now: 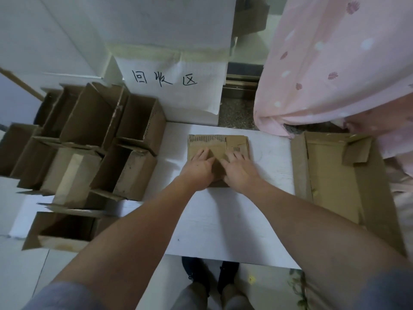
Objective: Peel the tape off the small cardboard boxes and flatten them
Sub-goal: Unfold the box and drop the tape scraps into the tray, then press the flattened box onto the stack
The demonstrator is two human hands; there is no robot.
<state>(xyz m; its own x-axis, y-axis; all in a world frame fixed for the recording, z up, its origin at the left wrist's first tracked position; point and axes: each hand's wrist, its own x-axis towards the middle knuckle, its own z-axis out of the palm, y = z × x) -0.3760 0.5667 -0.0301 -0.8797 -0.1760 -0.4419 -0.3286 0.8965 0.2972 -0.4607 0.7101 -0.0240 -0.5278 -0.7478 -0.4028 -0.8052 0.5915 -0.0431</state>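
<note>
Both hands, the left hand [197, 168] and right hand [240, 170], lie palm-down with fingers spread on a flattened box [218, 147] at the far middle of the white table [223, 220]; neither pinches anything. Open boxes [89, 142] still stand at the left, and a large flat box [335, 186] lies at the right. Risk: uneven pressure may let the folded cardboard spring back or slide toward the table's far edge.
</note>
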